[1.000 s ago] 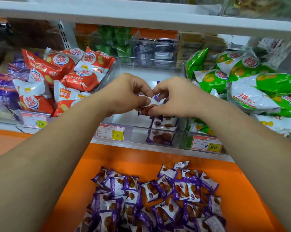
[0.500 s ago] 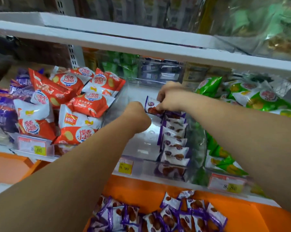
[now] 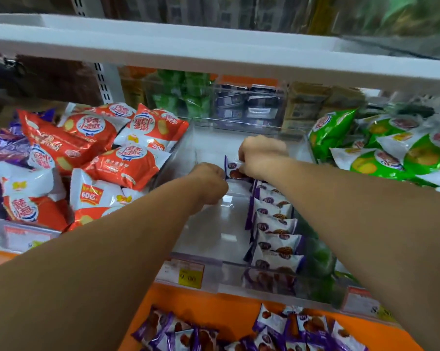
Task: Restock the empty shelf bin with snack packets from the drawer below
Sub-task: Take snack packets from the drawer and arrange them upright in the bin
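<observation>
Right grip (image 3: pixel 259 155): fingers curled, pinching one purple snack packet (image 3: pixel 234 171) upright by its right edge, deep in the clear shelf bin (image 3: pixel 213 224). Left grip (image 3: pixel 208 184): curled at the packet's left edge, can't tell if it holds. Packet row (image 3: pixel 274 224) stands just camera-side of the right grip, along the bin's right wall. Orange drawer (image 3: pixel 226 307) lies well below both grips.

Bare hands: two, the left hand (image 3: pixel 208 183) and the right hand (image 3: pixel 259 155).
Clear plastic shelf bin (image 3: pixel 203 239): one.
Small purple-and-white snack packets (image 3: pixel 274 225) in that bin: about seven in a row, plus one held packet (image 3: pixel 234 171) pinched by the right hand.
Loose packets (image 3: pixel 272 323) of the same kind in the orange drawer (image 3: pixel 213 307): a dozen or more, the heap cut off below.
Red-and-white crinkly bags (image 3: pixel 127 165): roughly eight.
Green-and-white bags (image 3: pixel 365 160): about five, blurred.
Yellow-and-white price labels (image 3: pixel 189 274): three.
</observation>
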Demonstrator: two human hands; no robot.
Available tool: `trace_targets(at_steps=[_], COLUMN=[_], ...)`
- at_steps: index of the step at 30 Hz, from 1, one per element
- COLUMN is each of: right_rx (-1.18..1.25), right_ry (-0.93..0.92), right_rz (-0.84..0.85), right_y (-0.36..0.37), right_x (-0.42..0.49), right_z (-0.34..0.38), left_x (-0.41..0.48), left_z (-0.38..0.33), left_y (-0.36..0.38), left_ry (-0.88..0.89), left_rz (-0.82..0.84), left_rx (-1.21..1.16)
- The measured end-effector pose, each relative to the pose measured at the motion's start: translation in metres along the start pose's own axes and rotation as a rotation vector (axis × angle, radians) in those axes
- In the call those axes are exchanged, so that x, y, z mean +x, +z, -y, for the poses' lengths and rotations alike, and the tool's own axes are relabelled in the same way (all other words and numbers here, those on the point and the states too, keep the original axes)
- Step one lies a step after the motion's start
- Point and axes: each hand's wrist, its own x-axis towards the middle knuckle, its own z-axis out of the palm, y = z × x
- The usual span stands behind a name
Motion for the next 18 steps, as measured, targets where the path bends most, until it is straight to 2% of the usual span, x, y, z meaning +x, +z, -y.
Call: trace_targets(at_steps=[18], right_rx=[-0.007], right_ry=[0.006], right_rz=[-0.045], right_y=[-0.011], right_x=[-0.002], right_z=[-0.003], left_x=[0.003], left_z=[-0.002], left_y=[0.015], left_ry=[0.008], left_rz=[-0.083], left_rx=[-0.208])
